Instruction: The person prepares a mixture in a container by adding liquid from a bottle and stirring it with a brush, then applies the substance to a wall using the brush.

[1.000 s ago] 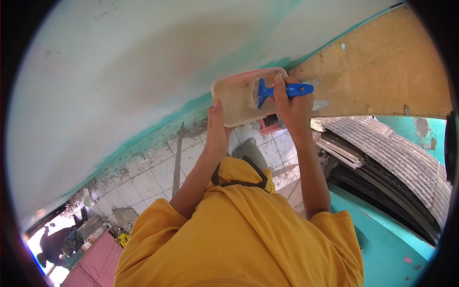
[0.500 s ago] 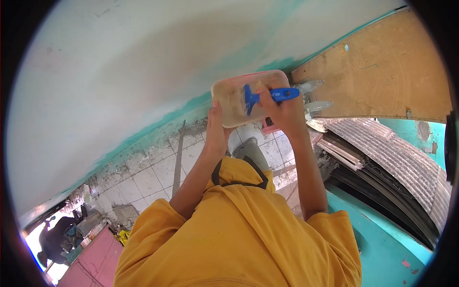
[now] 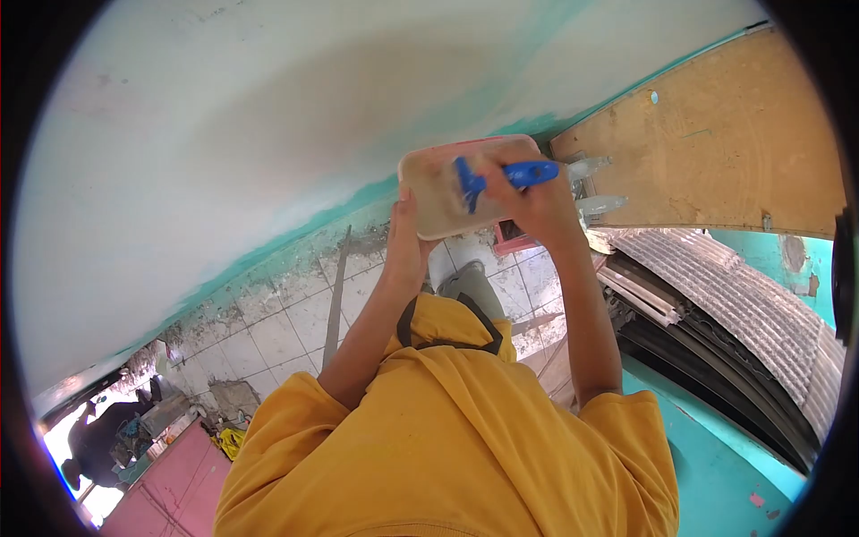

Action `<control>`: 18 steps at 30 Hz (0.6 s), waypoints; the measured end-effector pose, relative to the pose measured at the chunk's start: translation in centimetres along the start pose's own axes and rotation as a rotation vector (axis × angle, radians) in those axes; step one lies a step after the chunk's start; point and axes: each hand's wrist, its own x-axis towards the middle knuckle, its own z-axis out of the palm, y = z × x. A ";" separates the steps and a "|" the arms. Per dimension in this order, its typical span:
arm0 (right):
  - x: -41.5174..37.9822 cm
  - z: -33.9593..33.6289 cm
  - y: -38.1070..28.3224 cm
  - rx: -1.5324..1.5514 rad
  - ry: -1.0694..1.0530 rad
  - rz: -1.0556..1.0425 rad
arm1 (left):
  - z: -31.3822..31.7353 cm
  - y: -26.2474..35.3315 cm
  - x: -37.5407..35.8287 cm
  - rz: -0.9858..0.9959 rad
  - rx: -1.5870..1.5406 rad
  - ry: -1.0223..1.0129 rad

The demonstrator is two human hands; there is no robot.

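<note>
A shallow rectangular tray (image 3: 434,210) with pale walls and a pinkish rim is held up in front of me, beside the wall. My left hand (image 3: 407,234) grips its left near corner, with the thumb over the rim. Over the tray's right part, my right hand (image 3: 528,201) is closed round a brush with a blue handle (image 3: 534,174). The brush's wide blue head (image 3: 467,184) points left and lies over the inside of the tray. Motion blurs its bristles, and what the tray contains is hard to make out.
A white wall (image 3: 224,134) with teal paint low down runs along the left. Clear plastic bottles (image 3: 601,204) stand by a brown board (image 3: 716,134) at right. Corrugated sheets (image 3: 716,277) are stacked below it. Tiled floor (image 3: 268,338) and a pink surface (image 3: 183,483) lie lower left.
The brush and my right hand have shifted slightly within the tray. My left hand keeps its hold. The view has moved a little.
</note>
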 end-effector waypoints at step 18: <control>-0.5 -0.1 0.0 -0.198 0.259 0.108 | -0.2 0.2 1.1 0.048 0.015 0.008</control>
